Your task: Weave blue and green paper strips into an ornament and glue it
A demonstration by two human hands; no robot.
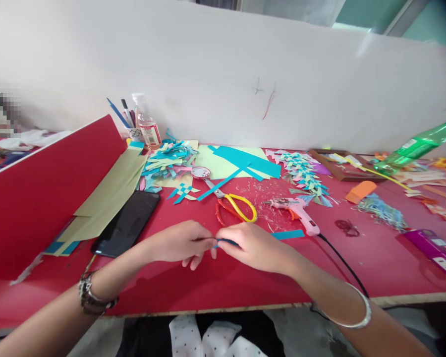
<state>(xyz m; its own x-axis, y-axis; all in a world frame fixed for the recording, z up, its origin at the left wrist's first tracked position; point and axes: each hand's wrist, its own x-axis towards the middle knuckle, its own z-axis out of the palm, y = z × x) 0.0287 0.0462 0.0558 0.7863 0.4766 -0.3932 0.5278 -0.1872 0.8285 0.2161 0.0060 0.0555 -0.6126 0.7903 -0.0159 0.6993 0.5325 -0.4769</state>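
Observation:
Fingertips meet in front of me over the table, with a narrow blue paper strip (227,241) between them. My left hand (186,243) pinches the strip's end between thumb and finger, its other fingers curled below. My right hand (258,248) is closed on the strip beside it and hides most of it. A flat blue strip (289,234) shows beyond the right hand; I cannot tell whether it is the same piece. Just past the hands lie scissors (230,201) with red and yellow handles, and a pink glue gun (295,210).
A black phone (128,223) and a leaning red board (55,193) are at left. Further back are woven paper pieces (184,191), blue sheet paper (241,161) and a clear bottle (148,126). The glue gun's cord (344,267) runs off the front edge. A green bottle (416,148) tilts at right.

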